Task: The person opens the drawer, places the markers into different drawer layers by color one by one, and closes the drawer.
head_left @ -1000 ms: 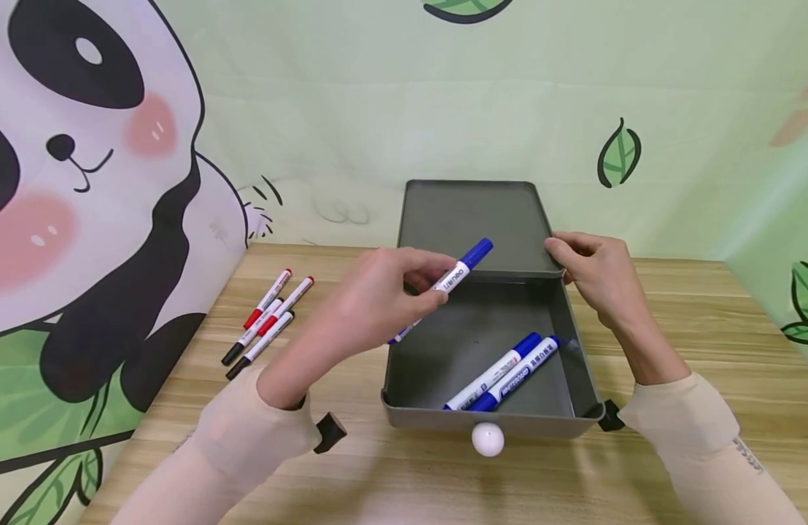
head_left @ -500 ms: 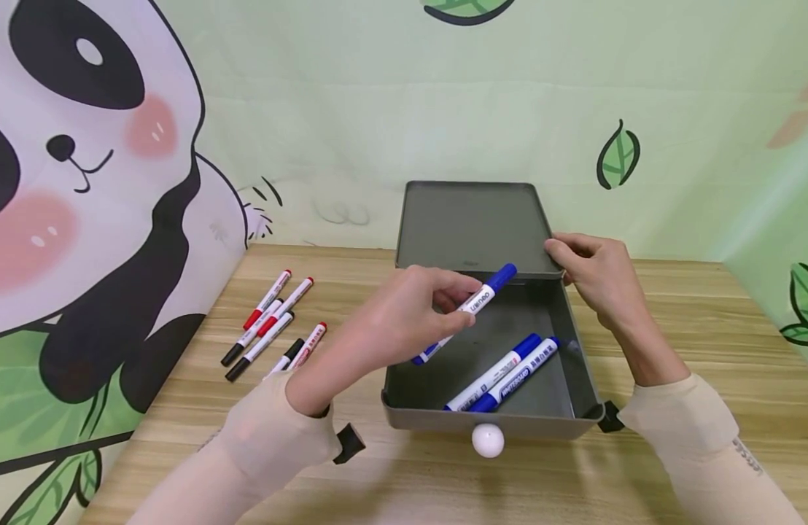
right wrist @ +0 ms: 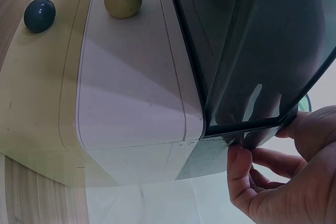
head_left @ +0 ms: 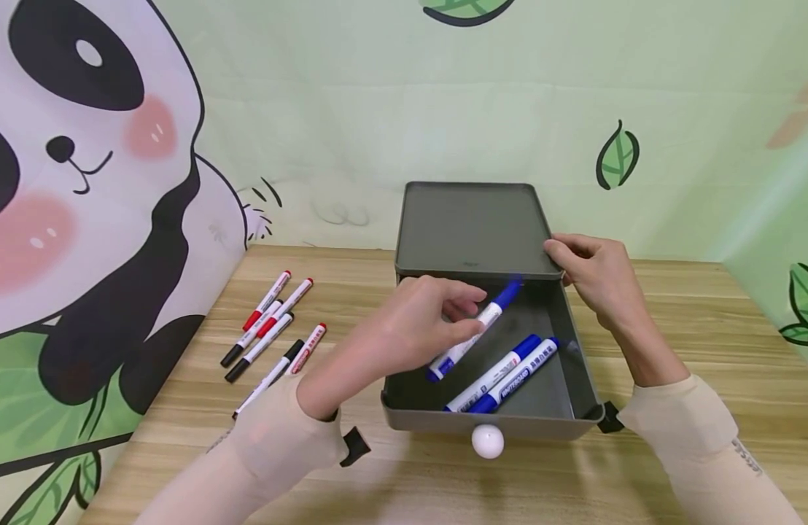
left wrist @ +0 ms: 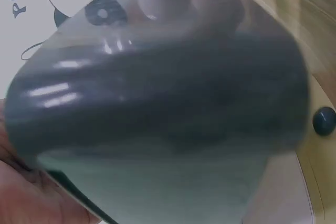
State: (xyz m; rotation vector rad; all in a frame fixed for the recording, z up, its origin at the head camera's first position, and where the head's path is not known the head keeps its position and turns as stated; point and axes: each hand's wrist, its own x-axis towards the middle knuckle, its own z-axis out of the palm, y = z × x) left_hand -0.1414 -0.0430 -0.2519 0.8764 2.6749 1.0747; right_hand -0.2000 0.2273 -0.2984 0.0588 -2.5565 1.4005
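Note:
Over the open grey drawer (head_left: 564, 390) in the head view is my left hand (head_left: 410, 324), its fingers parted and relaxed beside a blue whiteboard marker (head_left: 446, 362). That marker slants inside the drawer, partly behind the thumb; whether it touches the bottom I cannot tell. Two more blue markers (head_left: 492, 380) lie together toward the drawer's front. My right hand (head_left: 597, 281) grips the right edge of the drawer unit's grey top (head_left: 472, 226), thumb above and fingers below. The right wrist view also shows this hand (right wrist: 294, 171) at the unit's corner. Mostly the grey drawer front (left wrist: 157, 93) fills the left wrist view.
Several red and black markers (head_left: 266, 328) lie on the wooden table (head_left: 351, 467) at left. A white knob (head_left: 488, 442) sticks out from the drawer front. Lower white (right wrist: 131, 66) and yellow (right wrist: 44, 93) drawers are shut. A panda-print backdrop (head_left: 312, 109) stands behind.
My left hand has moved right and down over the drawer, and its fingers have parted from the blue marker, which is now lower in the drawer. The right hand stays in place.

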